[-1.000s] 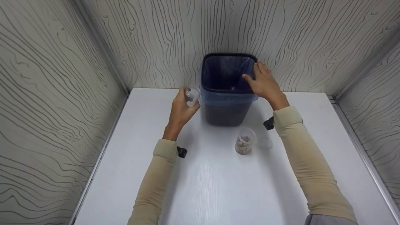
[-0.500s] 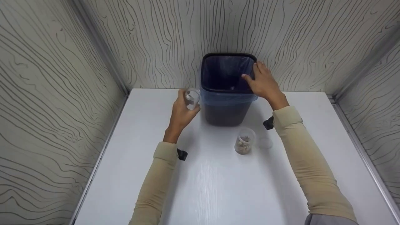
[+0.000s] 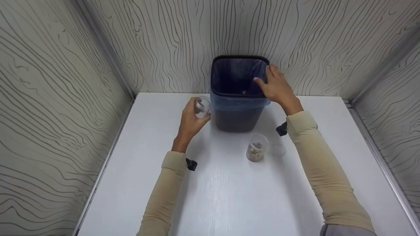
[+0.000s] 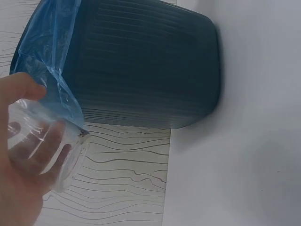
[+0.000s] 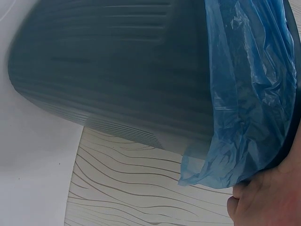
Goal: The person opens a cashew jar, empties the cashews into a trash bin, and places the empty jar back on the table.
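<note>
My left hand [image 3: 192, 119] holds a clear plastic jar [image 3: 204, 106] just left of the bin, fingers and thumb wrapped around its side. In the left wrist view the jar [image 4: 70, 162] is see-through, with a small dark speck near its rim; its mouth faces away from the palm. A dark trash bin [image 3: 236, 119] with a blue plastic liner [image 3: 239, 103] stands against the back wall. On the bin's right rim my right hand [image 3: 277, 87] keeps a grip, thumb inside the opening and the other fingers over the edge. In the right wrist view, little of that hand [image 5: 270, 202] shows.
In front of the bin a second clear jar [image 3: 256, 152] stands on the white table [image 3: 223, 196], partly filled with small pale pieces. A clear round lid [image 3: 279, 150] lies to its right. Patterned walls [image 3: 164, 42] enclose the back and both sides.
My left hand has drawn slightly down and back toward me with the jar, which has changed its tilt a little. The right hand and the bin stay put.
</note>
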The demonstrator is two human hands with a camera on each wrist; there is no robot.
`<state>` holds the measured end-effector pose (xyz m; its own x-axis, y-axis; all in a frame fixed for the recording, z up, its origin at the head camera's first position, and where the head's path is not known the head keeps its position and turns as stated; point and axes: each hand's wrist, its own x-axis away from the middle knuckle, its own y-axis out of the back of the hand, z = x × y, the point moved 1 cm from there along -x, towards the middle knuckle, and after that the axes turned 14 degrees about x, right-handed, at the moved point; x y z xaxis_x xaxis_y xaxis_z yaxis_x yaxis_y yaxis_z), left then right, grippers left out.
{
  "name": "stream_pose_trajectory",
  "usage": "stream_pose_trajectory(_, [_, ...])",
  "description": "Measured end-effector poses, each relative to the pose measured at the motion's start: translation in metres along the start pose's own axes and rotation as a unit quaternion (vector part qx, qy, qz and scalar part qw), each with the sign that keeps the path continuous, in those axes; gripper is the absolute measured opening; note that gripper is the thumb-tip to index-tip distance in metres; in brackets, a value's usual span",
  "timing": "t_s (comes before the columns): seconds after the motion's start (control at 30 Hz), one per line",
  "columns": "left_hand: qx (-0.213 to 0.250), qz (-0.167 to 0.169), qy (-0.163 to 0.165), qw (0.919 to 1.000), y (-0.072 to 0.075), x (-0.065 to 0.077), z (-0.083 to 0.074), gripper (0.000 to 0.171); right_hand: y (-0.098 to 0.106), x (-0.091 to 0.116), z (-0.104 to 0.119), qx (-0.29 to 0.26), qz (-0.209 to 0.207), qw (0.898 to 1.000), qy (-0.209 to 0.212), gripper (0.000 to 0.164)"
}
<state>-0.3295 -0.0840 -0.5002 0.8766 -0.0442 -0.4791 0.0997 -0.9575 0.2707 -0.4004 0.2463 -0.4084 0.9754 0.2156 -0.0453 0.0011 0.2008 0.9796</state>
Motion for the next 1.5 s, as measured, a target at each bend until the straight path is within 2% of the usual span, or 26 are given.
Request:
stream_pose_trajectory(0.3, [0.0, -0.003, 0.035, 0.9994, -0.002, 0.006, 0.004, 0.059, 0.0, 0.0, 0.0, -0.002, 0.0, 1.0, 0.0, 0.092])
stream_pose_trajectory(0.6, [-0.007, 0.004, 0.051, 0.9987, -0.004, 0.013, 0.009, 0.055, 0.002, 0.0, 0.0, 0.0, 0.008, 1.0, -0.003, 0.091])
stream_pose_trajectory(1.17, [0.056, 0.007, 0.073, 0.9957, -0.013, 0.025, 0.019, 0.062, 0.001, 0.0, 0.001, -0.003, 0.007, 1.0, -0.005, 0.092])
stream_pose_trajectory(1.33, [0.058, 0.007, 0.086, 0.9946, -0.014, 0.028, 0.021, 0.064, 0.001, 0.0, 0.001, -0.003, 0.006, 1.0, -0.008, 0.093])
stream_pose_trajectory(1.5, [0.058, 0.006, 0.077, 0.9953, -0.017, 0.031, 0.024, 0.062, 0.0, 0.0, 0.0, -0.001, 0.006, 1.0, -0.004, 0.092])
